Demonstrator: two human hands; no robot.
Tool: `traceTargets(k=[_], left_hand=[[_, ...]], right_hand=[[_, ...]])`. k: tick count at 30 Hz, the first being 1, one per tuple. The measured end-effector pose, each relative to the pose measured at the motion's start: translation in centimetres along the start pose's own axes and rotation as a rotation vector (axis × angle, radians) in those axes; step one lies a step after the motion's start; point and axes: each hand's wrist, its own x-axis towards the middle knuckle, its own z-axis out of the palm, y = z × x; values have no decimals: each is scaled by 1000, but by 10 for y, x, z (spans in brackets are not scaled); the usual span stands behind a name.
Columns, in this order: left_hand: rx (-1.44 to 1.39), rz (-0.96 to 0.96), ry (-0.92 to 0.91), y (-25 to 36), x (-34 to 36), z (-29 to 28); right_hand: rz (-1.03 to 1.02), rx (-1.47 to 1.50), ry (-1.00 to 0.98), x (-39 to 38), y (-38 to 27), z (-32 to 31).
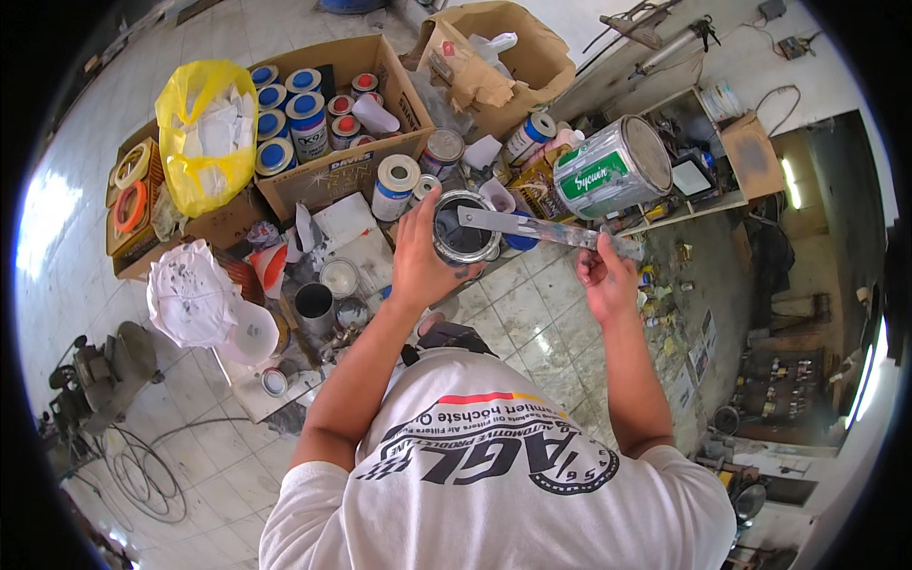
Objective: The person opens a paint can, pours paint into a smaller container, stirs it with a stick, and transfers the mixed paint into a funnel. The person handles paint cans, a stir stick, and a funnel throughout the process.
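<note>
My left hand [421, 258] is wrapped round the side of an open paint can [469, 256] with a smeared rim and dark grey paint inside. In my right hand [609, 275] is a flat metal stirring stick [537, 229], pinched near its paint-stained end between thumb and fingers. The stick lies level across the can, its far end with a small hole over the opening. Whether it touches the rim I cannot tell. Close behind the can stand a white-and-blue tin [391, 201] and a blue lid [520, 242].
A cardboard box [342, 178] of blue- and red-capped cans stands behind, beside a yellow plastic bag [204, 195]. At right is a large green-labelled paint can [608, 176]. A dark empty cup [314, 304] and a paper-covered container [195, 294] sit on the cluttered bench at left.
</note>
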Motion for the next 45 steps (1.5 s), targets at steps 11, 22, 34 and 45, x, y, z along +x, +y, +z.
traceTargets(k=[11, 22, 34, 45], left_hand=[[57, 41, -12, -18, -22, -5], [107, -114, -1, -55, -58, -30], [255, -265, 63, -145, -65, 5], [387, -371, 70, -145, -68, 15]], right_hand=[[-182, -766, -316, 26, 34, 55], [-512, -1204, -815, 34, 93, 140], [-235, -972, -440, 123, 234, 146], [-454, -747, -396, 57, 2, 27]])
